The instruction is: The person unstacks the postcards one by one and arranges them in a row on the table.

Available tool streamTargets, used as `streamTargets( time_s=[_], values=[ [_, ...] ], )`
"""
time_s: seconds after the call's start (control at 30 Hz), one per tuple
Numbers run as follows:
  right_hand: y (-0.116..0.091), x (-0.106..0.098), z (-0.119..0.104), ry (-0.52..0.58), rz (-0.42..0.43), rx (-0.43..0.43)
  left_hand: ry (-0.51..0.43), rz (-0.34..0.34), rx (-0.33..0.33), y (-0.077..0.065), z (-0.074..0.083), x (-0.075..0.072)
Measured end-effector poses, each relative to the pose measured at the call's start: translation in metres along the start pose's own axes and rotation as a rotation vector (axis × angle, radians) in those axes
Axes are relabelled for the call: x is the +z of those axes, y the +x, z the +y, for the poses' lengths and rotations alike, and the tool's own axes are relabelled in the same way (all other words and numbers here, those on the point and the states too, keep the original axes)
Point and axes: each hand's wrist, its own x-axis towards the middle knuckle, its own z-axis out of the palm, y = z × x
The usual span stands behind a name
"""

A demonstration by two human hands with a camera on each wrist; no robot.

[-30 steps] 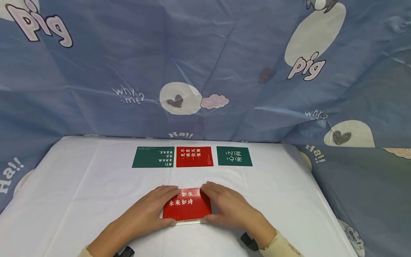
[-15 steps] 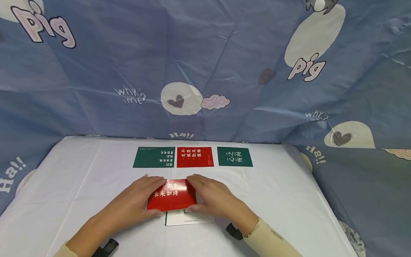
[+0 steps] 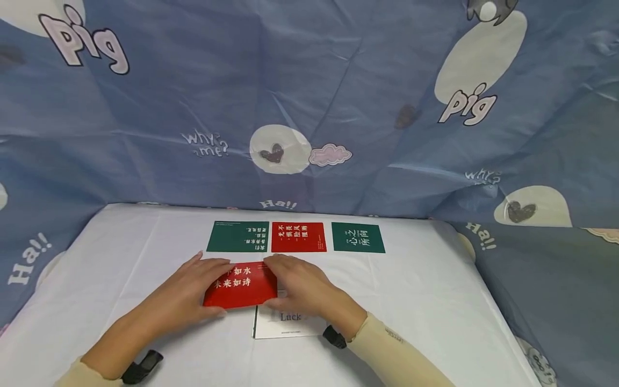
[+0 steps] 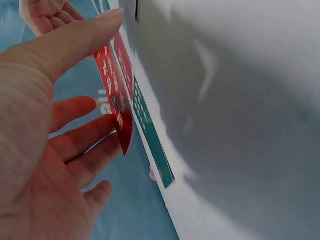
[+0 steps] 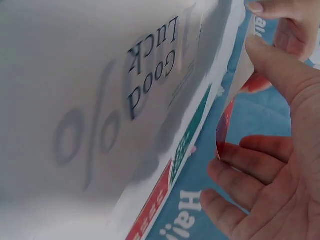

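While our left grip and right grip, spread to its width, pinch the red card by its ends, our forearms slant inward, white card beneath the right grip.

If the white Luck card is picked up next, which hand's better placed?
Likely the right hand: in the head view it partly overlaps the white Luck card, while the left hand is farther left. Both hands hold the red card, so the right would have to let go first.
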Motion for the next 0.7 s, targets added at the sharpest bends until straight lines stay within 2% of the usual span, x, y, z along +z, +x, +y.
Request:
streamTargets(
  time_s=[0.1,0.3,0.57,0.7],
  values=[
    [0.01,0.005,-0.005,-0.018,0.006,-0.003,0.003,-0.021,-0.029,0.0,-0.007,-0.004],
    [0.026,0.013,-0.013,-0.021,0.013,0.018,0.021,-0.033,-0.029,0.002,-0.019,-0.009],
    [0.041,0.024,-0.014,-0.059,0.004,0.062,0.012,-0.036,-0.032,0.01,-0.033,-0.005],
    [0.045,0.029,-0.014,-0.078,-0.015,0.088,-0.015,-0.053,-0.069,0.012,-0.037,-0.003]
  ],
)
